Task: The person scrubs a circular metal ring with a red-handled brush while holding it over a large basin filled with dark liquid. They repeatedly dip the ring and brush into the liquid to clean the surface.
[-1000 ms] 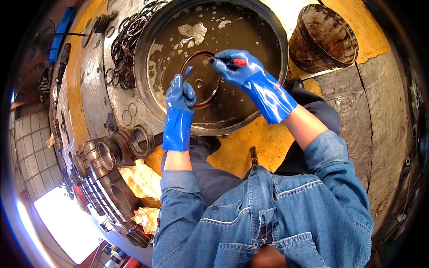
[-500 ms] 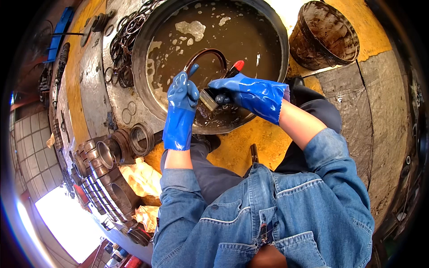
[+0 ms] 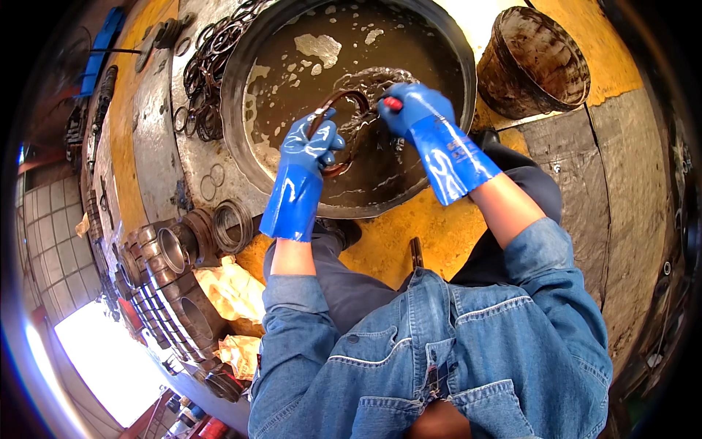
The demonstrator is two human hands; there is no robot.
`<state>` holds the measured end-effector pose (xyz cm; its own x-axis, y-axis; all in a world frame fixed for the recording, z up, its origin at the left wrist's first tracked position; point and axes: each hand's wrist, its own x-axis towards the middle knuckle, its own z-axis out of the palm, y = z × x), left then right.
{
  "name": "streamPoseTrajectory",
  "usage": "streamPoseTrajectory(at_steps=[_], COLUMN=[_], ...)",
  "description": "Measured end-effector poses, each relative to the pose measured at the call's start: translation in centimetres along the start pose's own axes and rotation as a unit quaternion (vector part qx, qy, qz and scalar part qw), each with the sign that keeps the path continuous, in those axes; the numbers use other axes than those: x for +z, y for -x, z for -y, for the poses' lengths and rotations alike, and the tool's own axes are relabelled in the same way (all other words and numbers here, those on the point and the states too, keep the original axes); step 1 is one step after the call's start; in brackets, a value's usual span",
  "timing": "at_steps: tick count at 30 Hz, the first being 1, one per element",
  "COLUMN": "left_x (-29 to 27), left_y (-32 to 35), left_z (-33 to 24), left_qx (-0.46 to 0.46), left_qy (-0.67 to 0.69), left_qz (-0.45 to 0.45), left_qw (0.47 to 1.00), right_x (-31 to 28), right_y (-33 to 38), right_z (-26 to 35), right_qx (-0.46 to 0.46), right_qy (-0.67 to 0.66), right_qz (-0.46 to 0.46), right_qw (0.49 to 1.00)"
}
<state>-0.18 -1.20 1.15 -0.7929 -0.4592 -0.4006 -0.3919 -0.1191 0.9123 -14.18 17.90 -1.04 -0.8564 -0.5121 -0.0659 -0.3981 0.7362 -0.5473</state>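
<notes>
In the large round basin of murky brown liquid (image 3: 235, 139), my gloved left hand (image 3: 307, 146) is closed around the near-left side of a dark brown ring (image 3: 357, 95). The ring stands tilted over the liquid, its far side close to the surface. To its right my gloved right hand (image 3: 418, 110) grips a flat brush by its handle, whose red end (image 3: 393, 104) shows beside the fingers. The brush's head is hidden by the hand and the splashing. Ripples spread on the liquid between the hands.
Several dark rings (image 3: 208, 80) lie heaped left of the basin. Coiled thin rings (image 3: 232, 225) and stacked metal cylinders (image 3: 173, 251) stand nearer, beside crumpled orange-tan wrapping (image 3: 232, 287). A dirty bucket (image 3: 504, 69) stands at the far right. My legs are close to the basin's near rim.
My right hand has swung away to the far right with the brush, from beside my left hand. The liquid is now stirred up. My left hand keeps the ring, now turned somewhat.
</notes>
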Motion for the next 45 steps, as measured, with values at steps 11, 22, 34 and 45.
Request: streamPoseTrajectory(at_steps=[11, 22, 34, 45], left_x=[0.7, -4.2, -3.8, -3.4], left_y=[-1.9, -1.0, 0.2, 0.2], left_z=[1.2, 4.7, 5.1, 3.0], left_qx=[0.408, -0.158, -0.054, -0.090], left_qy=[-0.494, 0.314, 0.145, 0.167], left_qz=[-0.028, -0.100, 0.043, -0.001], left_qw=[0.767, 0.931, 0.987, 0.982], right_x=[-1.8, 3.3, 3.4, 2.7], right_y=[-0.2, 1.6, 0.7, -2.8], right_z=[-0.3, 3.3, 4.5, 0.8], right_qx=[0.036, 0.018, -0.053, -0.009], right_qy=[-0.334, -0.217, -0.502, -0.356], right_qz=[0.192, 0.317, 0.185, 0.112], right_qw=[0.922, 0.923, 0.843, 0.928])
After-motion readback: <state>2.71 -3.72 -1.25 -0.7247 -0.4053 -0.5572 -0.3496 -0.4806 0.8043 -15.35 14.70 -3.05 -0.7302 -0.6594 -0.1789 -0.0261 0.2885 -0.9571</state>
